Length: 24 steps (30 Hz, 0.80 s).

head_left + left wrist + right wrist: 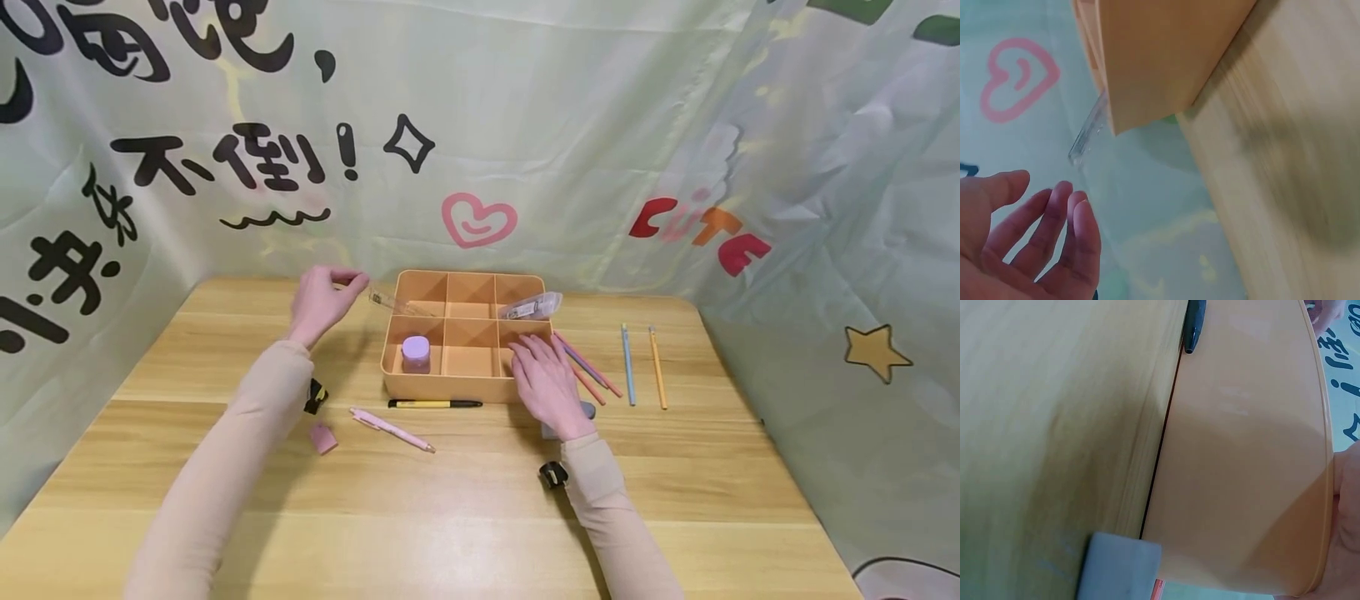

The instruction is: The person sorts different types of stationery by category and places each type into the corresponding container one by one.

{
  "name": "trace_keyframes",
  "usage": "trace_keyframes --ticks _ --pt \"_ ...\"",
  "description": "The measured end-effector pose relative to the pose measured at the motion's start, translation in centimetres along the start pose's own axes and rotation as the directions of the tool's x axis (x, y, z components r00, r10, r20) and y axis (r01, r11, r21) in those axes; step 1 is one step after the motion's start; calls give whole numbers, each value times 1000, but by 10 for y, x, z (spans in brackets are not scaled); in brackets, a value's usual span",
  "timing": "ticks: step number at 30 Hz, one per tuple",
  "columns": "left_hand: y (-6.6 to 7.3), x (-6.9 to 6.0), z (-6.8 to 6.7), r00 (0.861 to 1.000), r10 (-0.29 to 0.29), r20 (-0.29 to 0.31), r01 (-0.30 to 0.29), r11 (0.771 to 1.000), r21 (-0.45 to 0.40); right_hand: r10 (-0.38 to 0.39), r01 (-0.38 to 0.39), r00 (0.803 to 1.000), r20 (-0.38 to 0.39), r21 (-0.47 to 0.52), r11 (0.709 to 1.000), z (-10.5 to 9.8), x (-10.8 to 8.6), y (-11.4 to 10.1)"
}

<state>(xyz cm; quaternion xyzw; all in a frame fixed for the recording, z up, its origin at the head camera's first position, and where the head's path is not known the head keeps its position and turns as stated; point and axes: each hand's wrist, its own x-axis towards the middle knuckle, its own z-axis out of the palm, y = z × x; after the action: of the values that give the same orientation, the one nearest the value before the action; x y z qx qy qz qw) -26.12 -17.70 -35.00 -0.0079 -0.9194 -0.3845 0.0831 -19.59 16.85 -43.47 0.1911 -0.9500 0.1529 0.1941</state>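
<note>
While my arms reach forward over the smooth, wood-grained desk (480,517), the head view shows my hands well apart. My left hand (326,302) is just beside the jutting end of a flat, transparent strip (386,302), which leans over the left wall of the rear left compartment of an orange, round-cornered organizer (450,388). My right hand (546,379) rests at its front right compartment, fingers extended. A squat jar (416,354) with a lilac lid stands front left; a glossy translucent packet (531,307) tilts out rear right. In front lie a slim black-and-yellow pen (435,404), a pink pen (392,430) and a blocky pink eraser (323,437); thin coloured pencils (588,364) fan out beside the right wall.

From my left wrist, I see thumb and fingers parted, gripping nothing, a small gap short of the strip's clear edge.

From my right wrist, my hand lies against the organizer's smooth rim, mostly cropped; I cannot tell what its fingertips touch. A matte grey block (1119,565) sits near the front wall.
</note>
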Motion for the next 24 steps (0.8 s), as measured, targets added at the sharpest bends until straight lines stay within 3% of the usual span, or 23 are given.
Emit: trace_keyframes --ticks 3,7,13,18,24 --pt "-11 -11 -11 998 19 54 -18 999 -33 -3 3 1000 -6 -3 1000 0 0 1" --pt "-28 -31 -33 991 43 130 -42 999 -15 -5 5 1000 4 4 1000 0 0 2" --pt "-56 -65 -62 984 65 165 -71 997 30 -1 1 1000 -5 6 1000 0 1 1" --pt "-79 -84 -76 973 -5 231 -26 991 131 11 -11 1000 9 16 1000 -1 1 0" --pt "-95 -100 -77 926 -137 351 51 969 242 15 -15 1000 10 12 1000 0 0 0"
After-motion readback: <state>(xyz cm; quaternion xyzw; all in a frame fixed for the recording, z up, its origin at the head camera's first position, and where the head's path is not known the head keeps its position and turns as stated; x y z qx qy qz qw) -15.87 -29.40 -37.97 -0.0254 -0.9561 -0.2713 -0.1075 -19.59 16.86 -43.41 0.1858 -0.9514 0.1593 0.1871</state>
